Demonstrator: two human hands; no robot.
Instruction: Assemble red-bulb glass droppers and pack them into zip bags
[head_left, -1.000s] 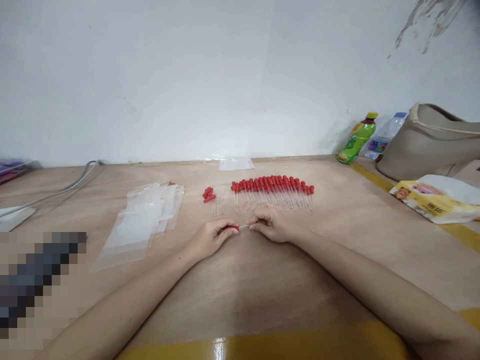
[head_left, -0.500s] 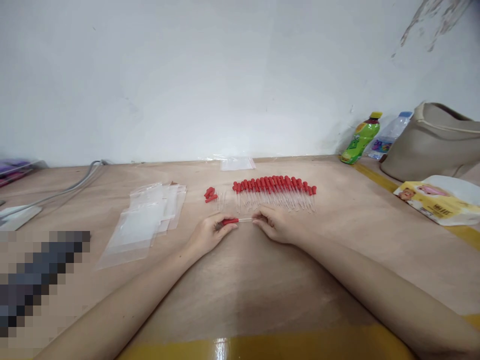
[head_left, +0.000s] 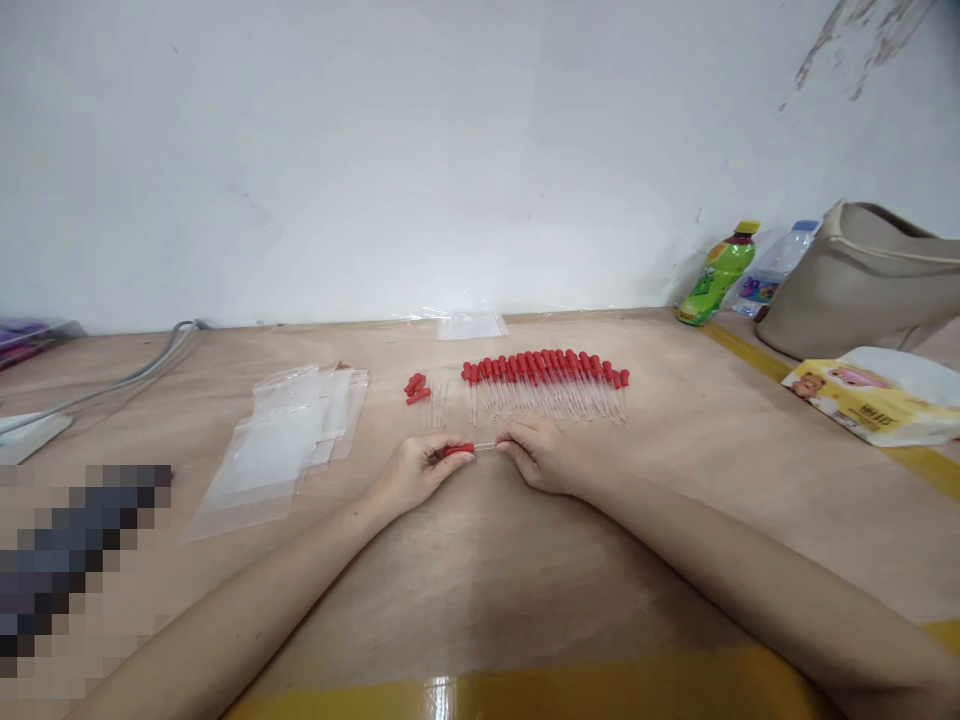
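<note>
Between finger and thumb, my left hand [head_left: 429, 465] pinches a red rubber bulb [head_left: 460, 450]. A thin clear glass dropper tube [head_left: 486, 446] runs from the bulb's end to my right hand [head_left: 534, 455], whose fingers are closed on it. Tube and bulb lie in one line, level above the table; how deep the tube sits in the bulb is hidden. Just beyond my hands is a row of droppers with red bulbs [head_left: 547, 368]. To its left lie a few loose red bulbs [head_left: 417, 388] and several bare glass tubes [head_left: 436, 405].
Overlapping clear zip bags [head_left: 274, 455] lie at the left, with another bag [head_left: 472, 326] by the wall. A grey cable [head_left: 150, 368] crosses the far left. At the right are a green bottle [head_left: 718, 275], a clear bottle [head_left: 776, 268], a beige bag [head_left: 862, 285] and a yellow tissue pack [head_left: 874, 400].
My right hand has shifted slightly left toward my left hand, and less of the glass tube shows between them. Both hands keep their hold. The whole view has moved a little.
</note>
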